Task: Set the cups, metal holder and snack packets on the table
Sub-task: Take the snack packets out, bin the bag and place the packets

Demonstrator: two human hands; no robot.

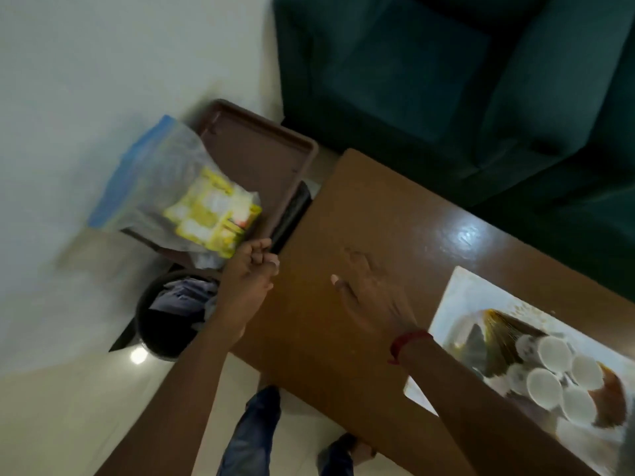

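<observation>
My left hand [252, 269] grips the near edge of a brown tray [261, 156], held past the left end of the wooden table [343, 214]. On that tray lies a clear zip bag [165, 173] with yellow snack packets [213, 214] inside. My right hand [364, 297] is spread flat just over the table top and holds nothing. At the table's right end a white tray [460, 290] carries several white cups [549, 352] and a dark golden metal holder [505, 333]. The view is blurred.
A black bin [151, 324] with cloth or paper in it stands on the pale tiled floor below the brown tray. A dark green sofa [446, 80] runs along the far side of the table. My legs in jeans [254, 431] are at the table's near edge.
</observation>
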